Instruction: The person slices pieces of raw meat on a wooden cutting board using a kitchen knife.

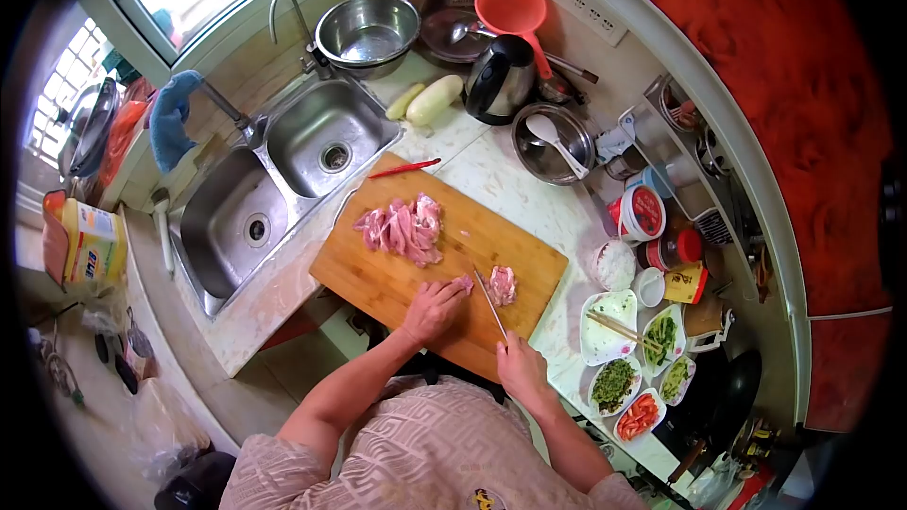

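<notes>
Blade close to the fingertips, board edge over open floor

Head view, with the board's centre as the clock's middle and twelve at the top: the left hand [437, 310] is at six o'clock on the tan rectangular wooden board [472, 236], fingers together and partly bent, holding down a small pink piece of raw meat [464, 282]; whether the fingertips are tucked under cannot be told. The right hand [521, 368], at five o'clock, is closed around the handle of a narrow steel-bladed knife [490, 304]; the blade points up towards twelve, just beside the left fingertips.

The likeliest trouble is a cut finger; raw meat is slick, so the piece could slide under light pressure and bring skin to the edge. A large heap of pink meat strips [404, 229] lies at ten to eleven o'clock, and a smaller pale-pink pile [503, 286] at four, close to the blade's other side; a wide sweep of the knife could scatter that pile.

The board's lower edge appears to overhang the corner of the white marbled counter [258, 326]; hard pressing around six could tip it. The slim red tool [404, 168] at eleven lies by the far edge and could slide off if the board jolts; the steel double sink [354, 123] is just beyond.
</notes>
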A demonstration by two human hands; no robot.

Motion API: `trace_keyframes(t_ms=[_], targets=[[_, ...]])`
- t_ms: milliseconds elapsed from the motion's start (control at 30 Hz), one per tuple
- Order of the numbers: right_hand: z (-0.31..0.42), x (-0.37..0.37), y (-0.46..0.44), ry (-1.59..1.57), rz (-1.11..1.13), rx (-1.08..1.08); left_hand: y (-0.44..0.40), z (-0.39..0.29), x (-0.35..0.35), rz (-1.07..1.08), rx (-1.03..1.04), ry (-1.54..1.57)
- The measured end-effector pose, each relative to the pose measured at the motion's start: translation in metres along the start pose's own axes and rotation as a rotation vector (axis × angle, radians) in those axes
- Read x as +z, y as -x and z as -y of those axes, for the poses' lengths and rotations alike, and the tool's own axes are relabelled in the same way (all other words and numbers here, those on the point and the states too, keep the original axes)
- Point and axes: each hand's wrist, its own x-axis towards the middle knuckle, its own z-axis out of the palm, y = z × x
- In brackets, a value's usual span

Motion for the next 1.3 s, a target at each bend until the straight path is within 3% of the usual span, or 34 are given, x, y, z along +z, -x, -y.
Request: trace_keyframes(t_ms=[167,367,467,767,967,1133,1300], targets=[[0.001,-0.010,0.003,0.068,0.093,-0.070,-0.004,-0.005,-0.002,0.053,-0.021,-0.024],[0.007,0.012,-0.023,0.117,0.098,-0.085,0.003,0.000,-0.002,0.322,-0.039,-0.050],[-0.015,0.014,-0.022,-0.024,-0.028,-0.038,-0.004,-0.001,-0.003,0.028,0.064,0.032],[0.005,0.008,0.021,0.078,0.038,-0.083,0.009,0.005,0.006,0.087,0.005,-0.027],[0.007,0.029,-0.019,0.129,0.022,-0.127,0.009,0.005,0.004,0.181,0.005,-0.003],[-0.002,0.010,-0.015,0.009,-0.025,0.028,0.001,0.000,0.001,-0.020,0.007,0.085],[0.014,0.008,0.011,0.085,0.045,-0.076,0.007,0.006,0.004,-0.001,-0.006,-0.001]])
